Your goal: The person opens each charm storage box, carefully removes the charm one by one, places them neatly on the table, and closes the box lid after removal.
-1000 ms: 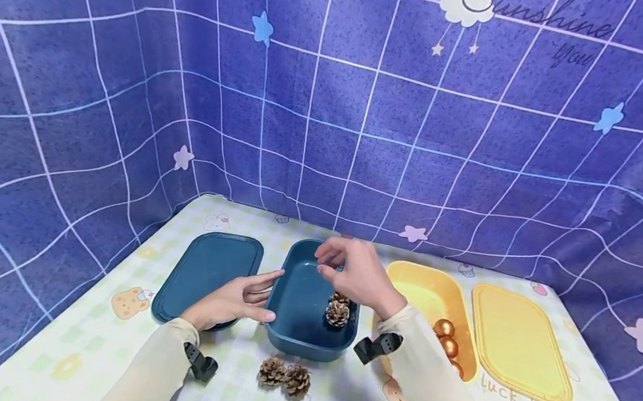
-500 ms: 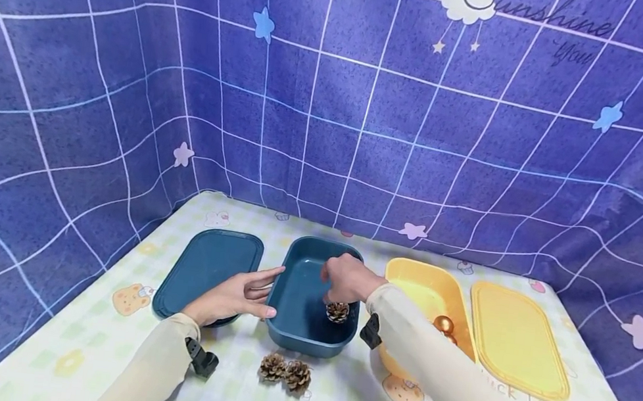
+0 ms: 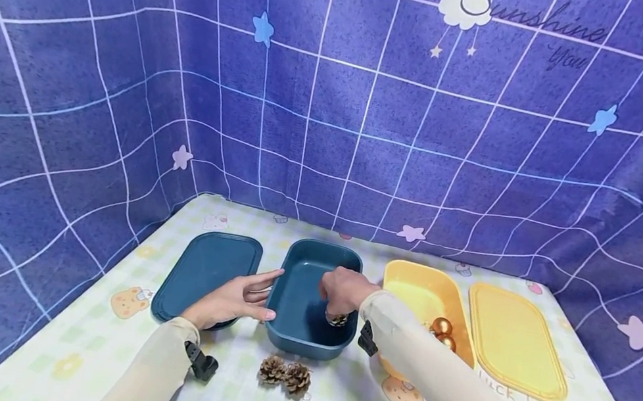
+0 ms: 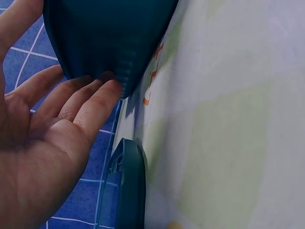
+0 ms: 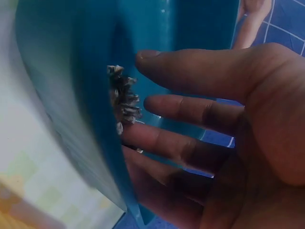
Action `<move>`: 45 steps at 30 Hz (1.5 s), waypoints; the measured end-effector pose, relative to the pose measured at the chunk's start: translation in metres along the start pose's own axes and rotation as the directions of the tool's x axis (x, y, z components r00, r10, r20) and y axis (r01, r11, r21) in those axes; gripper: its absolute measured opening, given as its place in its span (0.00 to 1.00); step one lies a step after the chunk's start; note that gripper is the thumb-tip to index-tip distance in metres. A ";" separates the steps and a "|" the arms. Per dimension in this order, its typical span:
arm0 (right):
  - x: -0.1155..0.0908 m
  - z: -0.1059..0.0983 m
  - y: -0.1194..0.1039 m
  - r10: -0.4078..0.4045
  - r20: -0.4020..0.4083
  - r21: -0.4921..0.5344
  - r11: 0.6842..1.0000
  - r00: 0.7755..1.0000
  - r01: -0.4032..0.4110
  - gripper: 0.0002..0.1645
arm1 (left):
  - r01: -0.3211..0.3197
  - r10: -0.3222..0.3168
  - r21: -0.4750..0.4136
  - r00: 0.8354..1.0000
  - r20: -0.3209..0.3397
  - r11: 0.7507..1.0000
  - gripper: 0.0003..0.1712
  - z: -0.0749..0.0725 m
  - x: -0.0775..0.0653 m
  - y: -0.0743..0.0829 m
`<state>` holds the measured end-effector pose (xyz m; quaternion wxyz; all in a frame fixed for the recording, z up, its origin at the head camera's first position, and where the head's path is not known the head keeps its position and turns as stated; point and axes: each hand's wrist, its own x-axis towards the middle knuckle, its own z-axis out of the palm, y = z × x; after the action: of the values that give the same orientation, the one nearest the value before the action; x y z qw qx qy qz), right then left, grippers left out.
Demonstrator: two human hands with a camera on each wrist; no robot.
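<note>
My left hand (image 3: 235, 300) rests against the left side of a dark blue plastic box (image 3: 293, 346), its fingers fairly straight. In the left wrist view, the left fingertips (image 4: 112, 90) touch the outside of that box. My right hand (image 3: 343, 290) reaches down inside the box at its right side, over a pinecone (image 3: 337, 320) that it partly covers. The right wrist view shows the pinecone (image 5: 125, 98) beside the box wall, with the thumb and index finger apart from it. A longer finger comes up against its lower end. Any second pinecone there is largely hidden.
Two brown pinecones (image 3: 285, 375) lie on the cloth in front of the blue box. A matching blue lid (image 3: 212, 267) lies at left. To the right stand a yellow box (image 3: 416, 281) with shiny gold balls (image 3: 443, 327) and a yellow lid (image 3: 520, 342).
My right hand has come down from above the blue box's right rim into the box, over the pinecones there. The left hand has stayed in place.
</note>
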<state>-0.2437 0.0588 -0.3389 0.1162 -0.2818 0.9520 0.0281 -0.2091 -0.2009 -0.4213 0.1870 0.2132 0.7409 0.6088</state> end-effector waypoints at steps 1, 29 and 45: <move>0.000 0.000 0.000 0.007 0.009 0.004 1.000 1.000 -0.007 0.14 | -0.001 0.001 0.002 1.000 -0.002 1.000 0.53 0.000 0.000 0.000; -0.001 0.013 0.013 -0.157 -0.065 0.074 0.984 0.985 0.162 0.11 | 0.008 -0.008 0.023 1.000 -0.007 1.000 0.53 0.000 0.001 -0.001; -0.015 -0.008 0.019 -0.266 -0.069 0.278 0.920 0.961 0.275 0.12 | 0.020 -0.020 0.029 1.000 -0.013 0.999 0.53 -0.001 0.001 0.002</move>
<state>-0.2431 0.0817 -0.3282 0.1439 -0.3912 0.8997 -0.1299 -0.2107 -0.2008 -0.4196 0.1850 0.2046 0.7530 0.5974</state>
